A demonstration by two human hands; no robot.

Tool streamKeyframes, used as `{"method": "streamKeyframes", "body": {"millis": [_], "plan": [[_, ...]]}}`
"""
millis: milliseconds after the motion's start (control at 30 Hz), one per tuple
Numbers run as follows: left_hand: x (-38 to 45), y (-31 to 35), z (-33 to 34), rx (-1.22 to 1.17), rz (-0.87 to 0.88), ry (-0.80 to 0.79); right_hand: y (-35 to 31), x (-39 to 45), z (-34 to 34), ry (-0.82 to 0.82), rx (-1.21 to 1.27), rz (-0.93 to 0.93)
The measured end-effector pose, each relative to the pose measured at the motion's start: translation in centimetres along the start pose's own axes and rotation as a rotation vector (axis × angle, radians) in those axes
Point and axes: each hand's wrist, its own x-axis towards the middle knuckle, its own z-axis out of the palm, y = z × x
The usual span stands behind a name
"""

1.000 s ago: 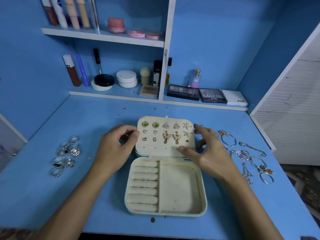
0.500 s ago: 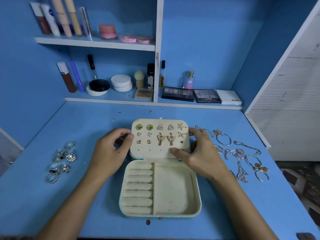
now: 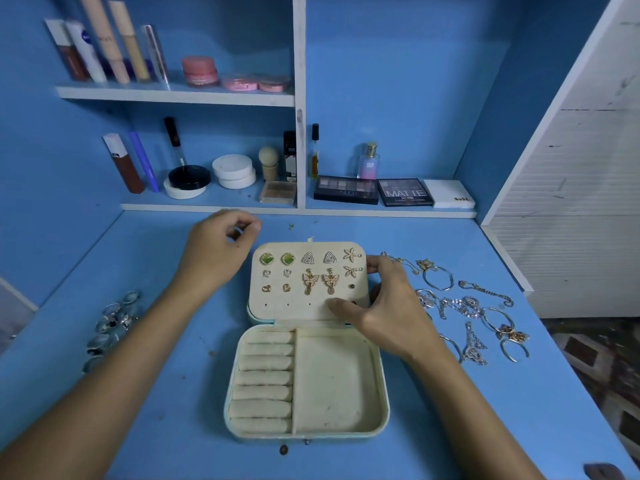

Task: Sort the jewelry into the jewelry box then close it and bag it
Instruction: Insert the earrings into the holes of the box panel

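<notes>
An open jewelry box sits in the middle of the blue desk, its lid panel tilted back and studded with earrings. The right hand holds the panel's right edge: its thumb lies on the cream face near the lower holes while the other fingers curl round the side. The left hand hovers just left of the lid, apart from it, with thumb and forefinger curled together; whether they pinch something small cannot be made out. A cluster of rings lies on the desk well to the left, blurred so single rings are hard to tell. Bracelets and chains are spread just right of the right hand, some partly hidden behind the wrist. The box's base shows ring rolls on the left and a bare compartment on the right.
</notes>
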Motion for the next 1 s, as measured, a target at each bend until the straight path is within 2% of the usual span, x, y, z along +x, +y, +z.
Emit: {"method": "streamKeyframes", "body": {"millis": [167,333,500,700,1000], "plan": [[5.3,-1.4,1.7,0.207,0.140,-0.225,0.0,-0.1,-0.1,0.003,-0.009,0.010],[8.0,-2.6,3.6,0.330,0.173,-0.358,-0.1,-0.2,0.0,0.004,0.018,0.005],[8.7,-2.8,4.5,0.351,0.164,-0.361,-0.3,-0.2,-0.2,0.000,0.020,0.007],[9.3,-2.6,4.3,0.450,0.268,-0.448,-0.4,-0.3,-0.4,-0.004,-0.001,0.010],[9.8,-2.2,4.3,0.536,0.300,-0.448,-0.4,-0.3,-0.4,-0.002,-0.007,0.012]]}}
